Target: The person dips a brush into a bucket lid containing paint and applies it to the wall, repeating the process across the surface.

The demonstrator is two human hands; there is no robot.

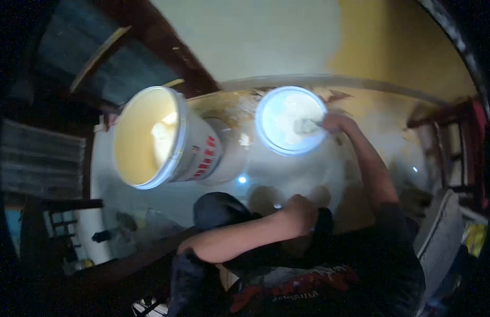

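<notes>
My right hand is closed round the handle of a putty knife, whose blade is over a round white lid or shallow tub with pale paste in it. My left hand is closed and rests near my knee, away from the tub; whether it holds anything is hidden. To the left a large white bucket with red lettering stands open, with some white paste inside.
A pale wall with a yellow part rises behind the tub. Dark wooden frames stand at the upper left. A reddish chair is at the right, and a light padded piece lies below it.
</notes>
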